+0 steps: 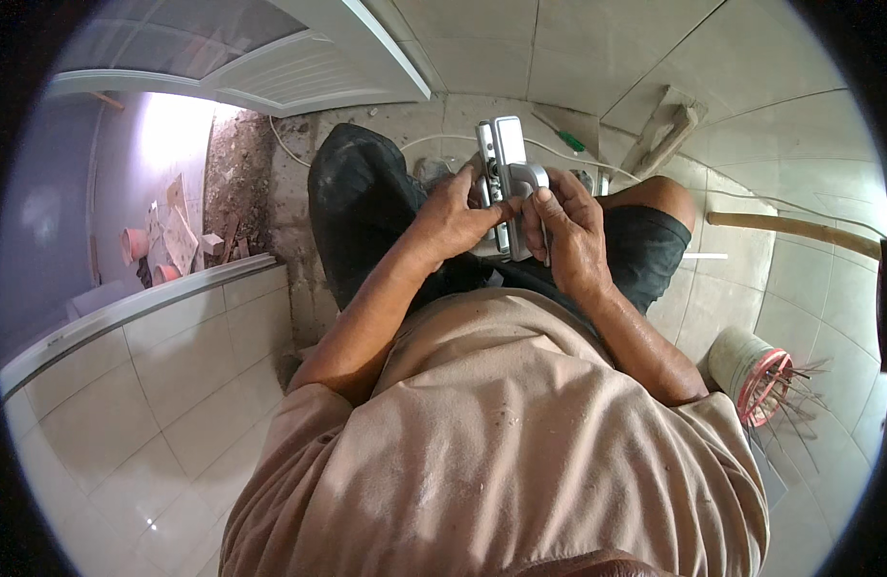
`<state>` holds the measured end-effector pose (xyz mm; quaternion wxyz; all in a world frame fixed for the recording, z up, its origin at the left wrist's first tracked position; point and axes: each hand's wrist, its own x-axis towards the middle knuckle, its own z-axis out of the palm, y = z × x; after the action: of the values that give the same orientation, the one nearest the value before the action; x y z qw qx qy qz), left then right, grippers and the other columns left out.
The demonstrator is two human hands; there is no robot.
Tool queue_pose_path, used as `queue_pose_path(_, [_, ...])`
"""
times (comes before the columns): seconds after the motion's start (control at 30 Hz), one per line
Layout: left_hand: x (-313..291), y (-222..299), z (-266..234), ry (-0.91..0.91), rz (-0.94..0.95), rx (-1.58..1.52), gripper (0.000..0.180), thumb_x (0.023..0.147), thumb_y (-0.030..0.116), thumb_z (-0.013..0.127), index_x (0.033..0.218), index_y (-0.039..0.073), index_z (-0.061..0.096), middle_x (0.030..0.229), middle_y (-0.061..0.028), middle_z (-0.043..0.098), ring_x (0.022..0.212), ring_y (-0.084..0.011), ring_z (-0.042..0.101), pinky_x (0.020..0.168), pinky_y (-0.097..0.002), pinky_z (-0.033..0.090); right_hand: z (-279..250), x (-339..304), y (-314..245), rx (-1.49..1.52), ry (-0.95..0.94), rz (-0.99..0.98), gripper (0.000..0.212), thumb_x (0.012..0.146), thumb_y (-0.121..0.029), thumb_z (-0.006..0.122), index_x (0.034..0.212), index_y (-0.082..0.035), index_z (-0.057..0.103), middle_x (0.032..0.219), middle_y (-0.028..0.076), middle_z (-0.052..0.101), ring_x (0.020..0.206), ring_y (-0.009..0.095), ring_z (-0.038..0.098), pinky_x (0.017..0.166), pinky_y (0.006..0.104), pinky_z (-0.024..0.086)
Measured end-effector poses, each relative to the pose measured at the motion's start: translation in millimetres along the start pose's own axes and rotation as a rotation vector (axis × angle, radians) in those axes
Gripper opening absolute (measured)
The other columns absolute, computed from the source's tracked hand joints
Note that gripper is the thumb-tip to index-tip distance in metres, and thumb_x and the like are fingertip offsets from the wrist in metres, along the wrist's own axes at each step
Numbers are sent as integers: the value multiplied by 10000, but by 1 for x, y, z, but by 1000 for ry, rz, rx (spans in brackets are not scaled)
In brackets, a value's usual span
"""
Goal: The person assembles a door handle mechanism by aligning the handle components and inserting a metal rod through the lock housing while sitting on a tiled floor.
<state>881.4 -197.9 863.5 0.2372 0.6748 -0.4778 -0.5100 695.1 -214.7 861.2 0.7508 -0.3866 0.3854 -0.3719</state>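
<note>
A silver door handle [510, 144] with a long plate and a bent lever stands upright between my knees. Against its left side is a second slim silver plate [484, 142], with dark hardware showing in the gap between the two. My left hand [451, 219] grips the plates from the left, its thumb reaching across toward the handle. Around the lever side, my right hand [575, 231] is closed, its thumb pressed near the lever's end. My fingers hide the middle of the plates and part of their backs.
A green-handled screwdriver [570, 141] lies on the floor beyond my knees, near a pale cable [645, 178]. Right are a wood offcut [666, 139], a long wooden handle [799, 227] and a bucket [737, 361] holding thin rods. A white louvred door [318, 72] stands far left.
</note>
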Motion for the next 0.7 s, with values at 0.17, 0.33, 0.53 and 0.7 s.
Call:
queue_pose_path(0.17, [-6, -2, 16, 70, -18, 101, 802, 919, 294, 716, 1550, 83, 267, 1328, -220, 613, 1192, -325, 636, 1071, -447, 439, 3, 0, -2, 7, 2, -5, 311, 1052, -204, 576, 1257, 29, 562, 819, 43, 595, 573, 74, 479, 471, 233, 372])
queue_pose_path(0.33, [-7, -8, 23, 15, 38, -306, 908, 896, 276, 722, 1599, 113, 172, 1267, -228, 621, 1074, -285, 680, 1026, -504, 461, 5, 2, -7, -8, 20, -58, 311, 1042, -182, 595, 1268, 30, 565, 821, 34, 585, 588, 71, 480, 478, 236, 381])
queue_pose_path(0.53, [-8, -6, 25, 15, 74, -745, 930, 847, 190, 763, 1600, 98, 225, 944, -96, 571, 874, -175, 641, 695, -297, 574, 5, 5, -14, -172, 23, -86, 328, 1042, -183, 594, 1273, 48, 568, 876, 47, 614, 658, 79, 513, 553, 240, 426])
queue_pose_path(0.7, [-10, -3, 23, 27, 75, -842, 968, 820, 139, 794, 1604, 113, 228, 1018, -96, 546, 917, -178, 635, 769, -288, 574, 11, 1, -13, -130, 3, -126, 374, 1047, -197, 589, 1331, 44, 545, 872, 37, 607, 671, 70, 498, 554, 233, 406])
